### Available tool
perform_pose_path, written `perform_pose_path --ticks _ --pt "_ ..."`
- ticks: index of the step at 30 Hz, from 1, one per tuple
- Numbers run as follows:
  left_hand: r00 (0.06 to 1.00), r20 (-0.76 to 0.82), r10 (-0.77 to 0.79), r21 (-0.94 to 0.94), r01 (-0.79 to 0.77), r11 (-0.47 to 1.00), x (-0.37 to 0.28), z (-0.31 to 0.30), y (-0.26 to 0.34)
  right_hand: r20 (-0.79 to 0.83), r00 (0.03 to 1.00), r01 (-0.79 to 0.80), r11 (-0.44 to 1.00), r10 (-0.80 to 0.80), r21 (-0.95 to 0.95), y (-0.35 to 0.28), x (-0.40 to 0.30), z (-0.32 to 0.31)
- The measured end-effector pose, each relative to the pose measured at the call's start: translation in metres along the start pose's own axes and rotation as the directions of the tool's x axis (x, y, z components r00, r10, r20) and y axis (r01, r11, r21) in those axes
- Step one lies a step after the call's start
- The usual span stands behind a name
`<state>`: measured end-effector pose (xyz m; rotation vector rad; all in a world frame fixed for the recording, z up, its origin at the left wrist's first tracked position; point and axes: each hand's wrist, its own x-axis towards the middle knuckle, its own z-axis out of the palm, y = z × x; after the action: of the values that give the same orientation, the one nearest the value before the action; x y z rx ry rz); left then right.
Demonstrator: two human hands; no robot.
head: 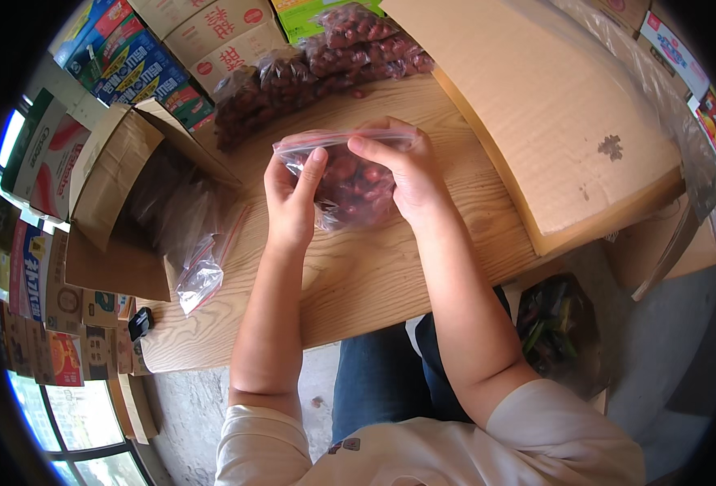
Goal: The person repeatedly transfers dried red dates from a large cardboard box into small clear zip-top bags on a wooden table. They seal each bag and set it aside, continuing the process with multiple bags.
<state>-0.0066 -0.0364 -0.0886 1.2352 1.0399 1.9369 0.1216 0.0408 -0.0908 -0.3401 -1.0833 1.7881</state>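
A clear plastic zip bag [355, 188] filled with dark red fruits, which look like dried jujubes, is held above the wooden table [358, 279]. My left hand [294, 194] grips the bag's top left corner, with the thumb on the near side of the zip strip. At the right end of the strip, my right hand [409, 164] pinches the zip with the thumb laid along it; its other fingers are behind the bag. Whether the zip is fully closed cannot be told. Beyond both hands, several filled bags [333, 64] are piled along the table's far side.
To the left, an open cardboard box [118, 243] lies on its side, with empty zip bags [203, 273] spilling out. A large cardboard box [552, 115] covers the table's right part. One loose red fruit [358, 94] lies near the pile. Stacked cartons [212, 30] stand behind.
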Motion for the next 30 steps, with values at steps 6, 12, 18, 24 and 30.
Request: perform_pose_path --ticks 6,12,18,24,30 --pt "0.999 -0.037 0.025 0.018 -0.024 1.0 0.0 -0.006 -0.004 0.01 1.0 -0.014 1.0 0.014 0.001 -0.004 -0.002 0.003" --pt "0.998 -0.052 0.034 -0.009 -0.035 0.999 0.001 -0.004 0.0 -0.006 0.995 -0.102 0.994 0.102 -0.029 -0.007 -0.004 0.003" --pt "0.996 -0.087 0.025 -0.052 -0.03 0.998 0.001 -0.004 -0.003 0.005 1.0 -0.028 0.999 0.028 -0.015 -0.003 -0.003 0.004" --pt "0.992 -0.114 0.046 0.016 -0.044 0.999 0.003 -0.013 -0.003 -0.012 0.997 -0.081 0.996 0.081 -0.035 -0.008 -0.005 0.005" --pt "0.991 -0.124 0.054 -0.012 -0.056 0.998 0.004 -0.006 -0.001 -0.003 0.999 -0.042 0.999 0.042 -0.011 -0.003 -0.003 0.003"
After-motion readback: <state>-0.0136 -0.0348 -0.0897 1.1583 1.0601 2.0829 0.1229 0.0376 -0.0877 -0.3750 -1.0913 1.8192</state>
